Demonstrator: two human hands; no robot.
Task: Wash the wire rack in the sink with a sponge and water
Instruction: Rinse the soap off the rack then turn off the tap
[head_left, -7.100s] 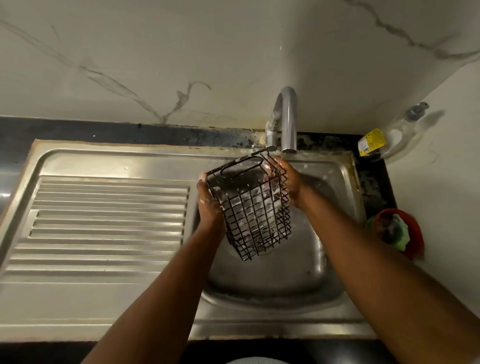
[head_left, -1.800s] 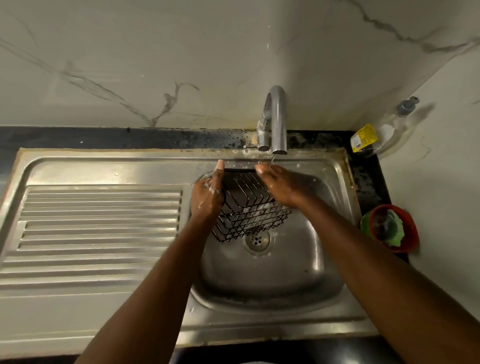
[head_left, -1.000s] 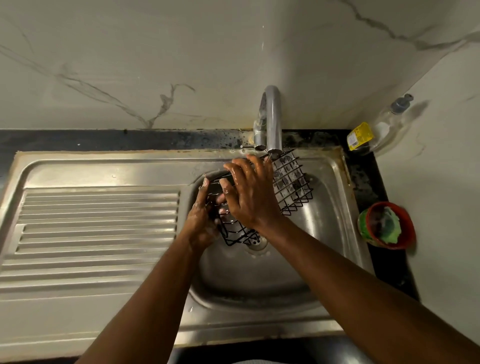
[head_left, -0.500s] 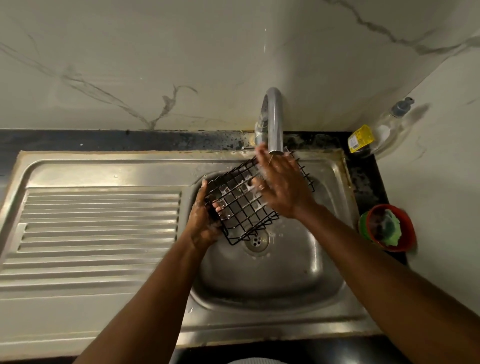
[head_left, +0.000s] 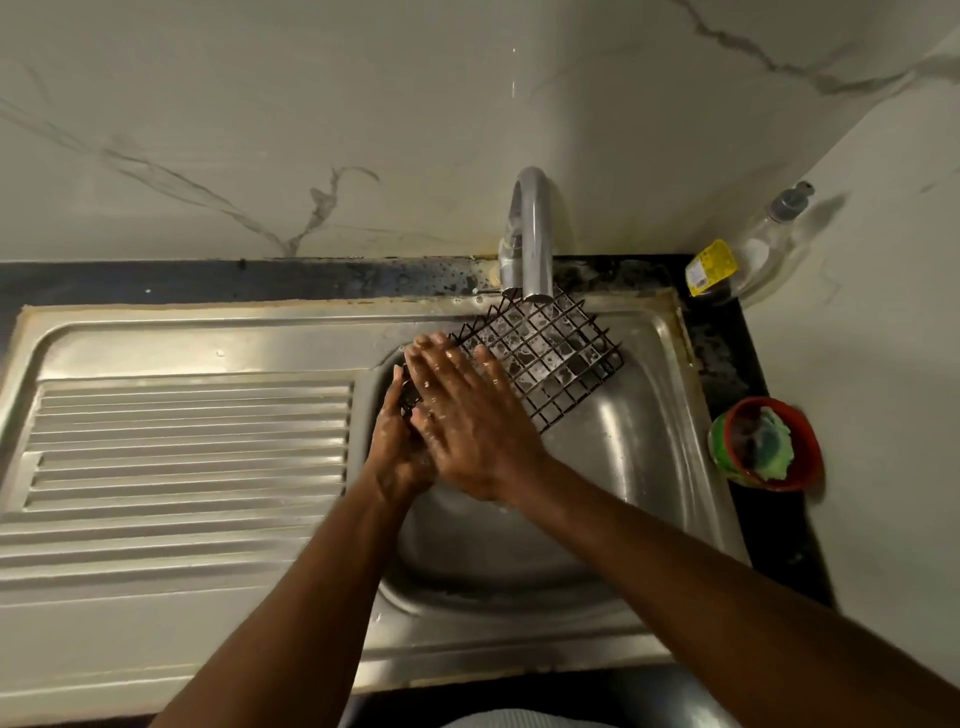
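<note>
Head view: in the sink (head_left: 670, 405) our left hand (head_left: 397, 447) grips the wire rack (head_left: 545, 353); our right hand (head_left: 467, 421) lies flat on it, fingers (head_left: 441, 364) straight.

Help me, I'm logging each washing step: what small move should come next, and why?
Probably sweep the right hand up the wire rack toward the tap: soap films fill the grid cells below the spout, while the left hand grips the rack's lower end and the right hand lies flat on the mesh.

One head-worn camera looks steeply down, close over the sink (head_left: 670, 415), facing the wall (head_left: 363, 130).
</note>
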